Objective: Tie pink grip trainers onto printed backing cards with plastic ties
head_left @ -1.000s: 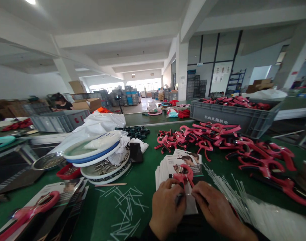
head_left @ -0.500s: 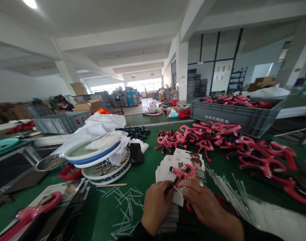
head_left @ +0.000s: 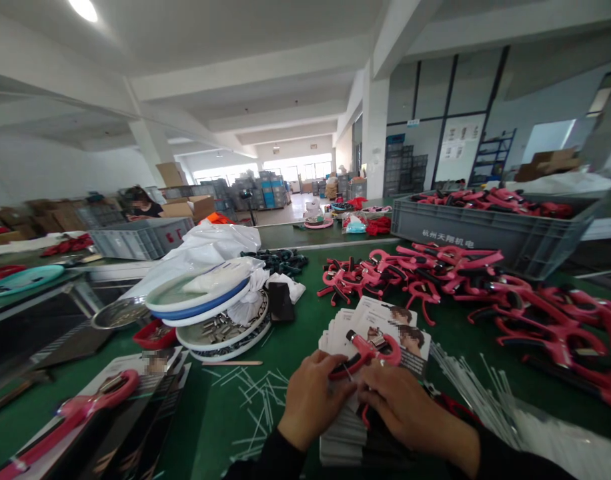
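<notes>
My left hand (head_left: 318, 400) and right hand (head_left: 405, 417) were close together, both closed around a pink plastic clamp (head_left: 366, 353), pressing it to a printed card on top of the card stack (head_left: 380, 317). Beyond the stack, on the green bench (head_left: 295, 347), lay a heap of loose pink clamps (head_left: 415, 277); further back stood a grey crate (head_left: 460, 240) of more. Thin white rods (head_left: 465, 393) lay right of the stack. Apparently much remained unpaired.
</notes>
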`<state>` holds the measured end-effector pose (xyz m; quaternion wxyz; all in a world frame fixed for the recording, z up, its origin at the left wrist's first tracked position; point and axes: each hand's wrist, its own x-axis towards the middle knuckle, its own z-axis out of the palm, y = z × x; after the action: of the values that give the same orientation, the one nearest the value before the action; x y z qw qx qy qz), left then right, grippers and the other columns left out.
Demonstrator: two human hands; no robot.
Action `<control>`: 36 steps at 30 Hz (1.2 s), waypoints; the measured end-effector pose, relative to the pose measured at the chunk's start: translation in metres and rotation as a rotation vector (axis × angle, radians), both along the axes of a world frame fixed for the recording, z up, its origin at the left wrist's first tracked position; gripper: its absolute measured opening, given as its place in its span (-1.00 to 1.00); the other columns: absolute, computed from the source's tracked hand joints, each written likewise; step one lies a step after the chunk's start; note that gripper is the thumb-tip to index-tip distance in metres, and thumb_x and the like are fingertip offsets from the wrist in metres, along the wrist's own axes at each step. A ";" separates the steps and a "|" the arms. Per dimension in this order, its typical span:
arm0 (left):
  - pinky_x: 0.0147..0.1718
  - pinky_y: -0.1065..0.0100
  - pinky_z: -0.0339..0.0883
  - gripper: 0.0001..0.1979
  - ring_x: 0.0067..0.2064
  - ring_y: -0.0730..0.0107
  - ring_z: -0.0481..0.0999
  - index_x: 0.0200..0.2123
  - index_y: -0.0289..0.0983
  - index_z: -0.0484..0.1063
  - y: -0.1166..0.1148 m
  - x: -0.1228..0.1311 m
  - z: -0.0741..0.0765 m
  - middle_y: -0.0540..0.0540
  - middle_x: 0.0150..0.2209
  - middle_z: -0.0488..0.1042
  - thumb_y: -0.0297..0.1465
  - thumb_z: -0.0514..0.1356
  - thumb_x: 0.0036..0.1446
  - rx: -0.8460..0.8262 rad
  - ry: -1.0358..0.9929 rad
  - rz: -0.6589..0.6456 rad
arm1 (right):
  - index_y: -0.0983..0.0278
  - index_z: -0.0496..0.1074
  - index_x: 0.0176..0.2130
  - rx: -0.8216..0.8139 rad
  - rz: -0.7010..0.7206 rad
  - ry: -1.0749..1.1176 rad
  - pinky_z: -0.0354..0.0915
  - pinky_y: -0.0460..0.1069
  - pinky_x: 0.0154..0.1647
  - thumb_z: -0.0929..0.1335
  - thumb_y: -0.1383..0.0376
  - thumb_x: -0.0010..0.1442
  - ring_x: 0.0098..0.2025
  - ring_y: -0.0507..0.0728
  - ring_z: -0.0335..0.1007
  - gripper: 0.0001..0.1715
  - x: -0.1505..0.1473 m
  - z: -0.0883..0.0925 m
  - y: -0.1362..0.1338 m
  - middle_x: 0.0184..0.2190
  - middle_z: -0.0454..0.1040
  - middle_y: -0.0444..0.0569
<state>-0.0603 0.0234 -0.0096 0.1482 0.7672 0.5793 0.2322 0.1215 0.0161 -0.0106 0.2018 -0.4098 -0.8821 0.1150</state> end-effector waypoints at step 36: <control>-0.09 0.17 0.10 -0.77 -0.09 0.18 0.34 -0.32 -0.06 0.50 -0.039 0.038 0.002 -0.03 -0.11 0.43 -0.17 0.08 0.09 0.249 0.071 0.133 | 0.33 0.44 -0.26 -0.344 -0.600 -0.287 0.18 0.05 -0.27 0.27 0.47 -0.13 -0.23 0.30 0.43 -0.64 0.103 -0.050 -0.024 -0.32 0.51 0.17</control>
<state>-0.0226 -0.0155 -0.0078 0.0155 0.7473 0.6004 0.2843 0.2246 -0.0080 -0.0603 0.0289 -0.6900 -0.7099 0.1384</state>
